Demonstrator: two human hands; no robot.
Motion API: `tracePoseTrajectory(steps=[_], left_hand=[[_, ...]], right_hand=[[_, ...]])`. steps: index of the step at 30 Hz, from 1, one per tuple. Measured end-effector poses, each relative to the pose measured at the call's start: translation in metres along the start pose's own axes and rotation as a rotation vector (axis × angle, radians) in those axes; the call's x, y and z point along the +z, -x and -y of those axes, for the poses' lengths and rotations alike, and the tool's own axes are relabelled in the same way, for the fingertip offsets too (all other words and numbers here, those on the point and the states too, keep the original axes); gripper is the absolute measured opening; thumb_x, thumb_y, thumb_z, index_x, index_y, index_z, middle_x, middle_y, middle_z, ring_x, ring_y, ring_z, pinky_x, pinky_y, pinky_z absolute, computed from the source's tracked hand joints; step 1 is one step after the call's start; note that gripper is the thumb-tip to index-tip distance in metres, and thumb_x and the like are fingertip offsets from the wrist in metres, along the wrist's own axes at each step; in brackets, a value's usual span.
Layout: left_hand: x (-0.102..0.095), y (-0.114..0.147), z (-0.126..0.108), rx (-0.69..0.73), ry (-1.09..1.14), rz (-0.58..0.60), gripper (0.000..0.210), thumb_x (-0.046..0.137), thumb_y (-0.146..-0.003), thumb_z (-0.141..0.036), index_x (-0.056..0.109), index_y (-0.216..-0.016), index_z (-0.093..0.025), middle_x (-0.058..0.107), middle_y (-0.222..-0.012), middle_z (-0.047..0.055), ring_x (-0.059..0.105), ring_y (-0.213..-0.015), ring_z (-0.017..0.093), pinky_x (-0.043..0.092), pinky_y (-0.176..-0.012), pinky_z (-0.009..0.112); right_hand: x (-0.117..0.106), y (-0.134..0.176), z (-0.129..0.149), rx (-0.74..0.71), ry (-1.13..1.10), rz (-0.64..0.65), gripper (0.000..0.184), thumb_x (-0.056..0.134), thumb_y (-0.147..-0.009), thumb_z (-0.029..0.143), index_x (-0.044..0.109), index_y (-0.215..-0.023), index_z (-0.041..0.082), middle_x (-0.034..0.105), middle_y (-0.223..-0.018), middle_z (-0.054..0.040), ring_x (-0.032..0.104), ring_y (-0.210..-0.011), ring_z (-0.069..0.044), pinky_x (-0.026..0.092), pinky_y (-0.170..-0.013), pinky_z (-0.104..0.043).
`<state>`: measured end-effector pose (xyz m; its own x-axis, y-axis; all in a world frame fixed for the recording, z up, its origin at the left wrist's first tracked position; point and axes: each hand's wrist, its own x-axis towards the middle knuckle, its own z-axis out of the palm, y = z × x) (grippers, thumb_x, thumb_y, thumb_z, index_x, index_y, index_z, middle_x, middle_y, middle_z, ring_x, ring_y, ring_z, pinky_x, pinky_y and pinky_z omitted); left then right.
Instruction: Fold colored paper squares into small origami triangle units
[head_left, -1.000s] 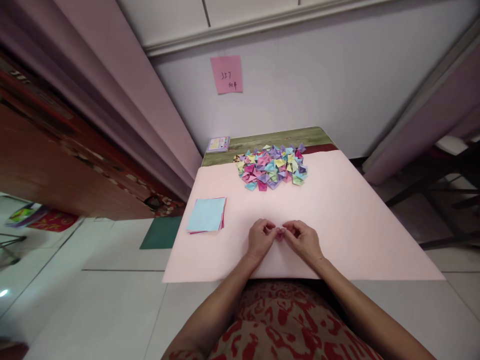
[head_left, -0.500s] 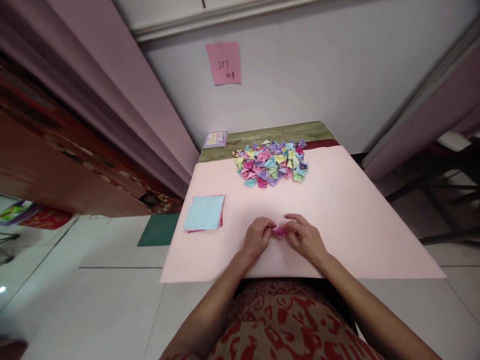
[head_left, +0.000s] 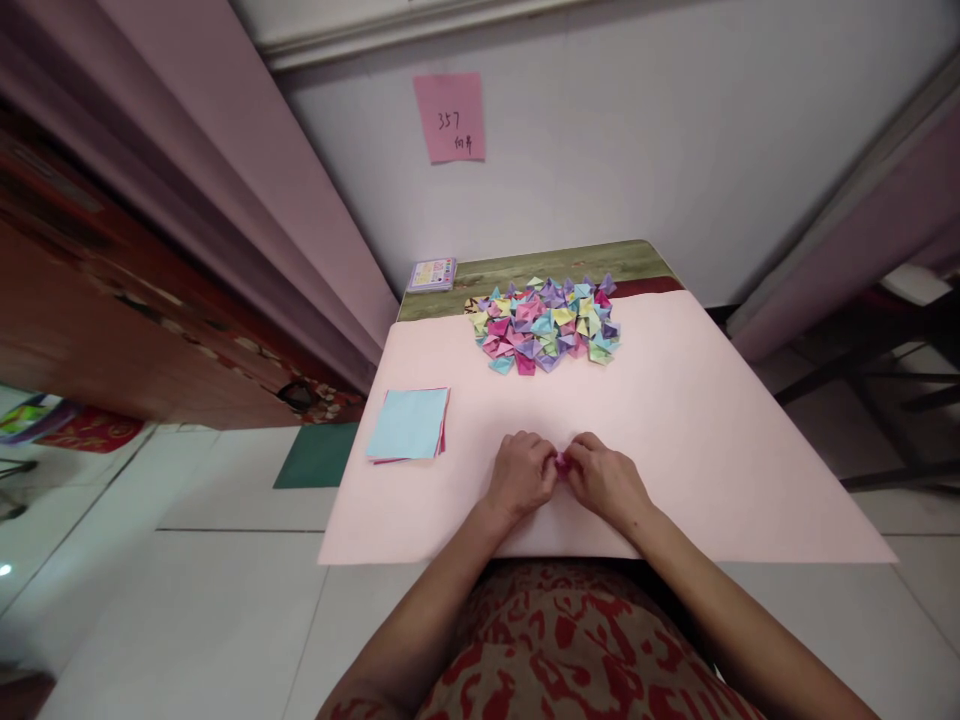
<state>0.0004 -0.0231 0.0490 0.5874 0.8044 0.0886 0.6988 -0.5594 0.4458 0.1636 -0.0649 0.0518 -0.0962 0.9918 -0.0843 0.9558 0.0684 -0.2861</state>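
A small folded piece of magenta paper (head_left: pixel 562 463) is pinched between both hands above the pink table cover (head_left: pixel 720 450); most of it is hidden by fingers. My left hand (head_left: pixel 523 470) grips its left side with curled fingers. On the other side, my right hand (head_left: pixel 606 478) is closed on it with thumb and fingers. Beyond the hands lies a heap of small folded paper pieces (head_left: pixel 544 325) in purple, pink, yellow, green and blue. Left of my left hand sits a stack of square paper sheets (head_left: pixel 409 424), light blue on top with pink and magenta edges below.
A pack with a printed cover (head_left: pixel 432 273) lies at the table's far left corner. Behind the table, a pink note (head_left: pixel 451 118) is stuck on the wall. A pink curtain (head_left: pixel 300 180) and red wooden furniture (head_left: pixel 172 330) stand left, a dark stool frame (head_left: pixel 862 370) right.
Both hands have drawn closer together around the magenta paper, covering more of it. The fingers of my right hand have curled in. The heap and the stack stay in place.
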Motion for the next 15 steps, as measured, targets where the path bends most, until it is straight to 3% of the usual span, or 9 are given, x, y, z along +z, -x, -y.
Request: tracePoseTrajectory(steps=[3,7,15], left_hand=[[-0.004,-0.001,-0.004,-0.044,-0.004,0.069,0.015,0.051,-0.087,-0.021,0.065,-0.09,-0.019,0.066,-0.093,0.007,0.058,-0.089,0.021,0.043,-0.08,0.034],[-0.007,-0.006,-0.005,-0.131,0.033,0.178,0.018,0.049,-0.086,-0.018,0.065,-0.093,-0.02,0.066,-0.095,0.006,0.061,-0.085,0.02,0.046,-0.076,0.031],[-0.007,-0.019,-0.017,-0.178,0.006,0.276,0.021,0.047,-0.086,-0.02,0.067,-0.094,-0.017,0.067,-0.092,0.01,0.064,-0.085,0.024,0.048,-0.075,0.033]], right_hand=[[-0.007,-0.004,0.004,0.055,0.016,0.082,0.022,0.048,-0.091,0.029,0.069,-0.096,0.022,0.068,-0.097,-0.0059,0.067,-0.074,-0.019,0.04,-0.061,-0.027],[-0.008,-0.01,0.006,0.075,0.008,0.14,0.022,0.05,-0.09,0.03,0.068,-0.099,0.022,0.07,-0.095,-0.0071,0.067,-0.084,-0.022,0.041,-0.066,-0.028],[0.0,-0.017,0.005,0.096,-0.046,0.096,0.022,0.052,-0.085,0.023,0.071,-0.094,0.02,0.074,-0.093,-0.0091,0.068,-0.085,-0.024,0.042,-0.069,-0.03]])
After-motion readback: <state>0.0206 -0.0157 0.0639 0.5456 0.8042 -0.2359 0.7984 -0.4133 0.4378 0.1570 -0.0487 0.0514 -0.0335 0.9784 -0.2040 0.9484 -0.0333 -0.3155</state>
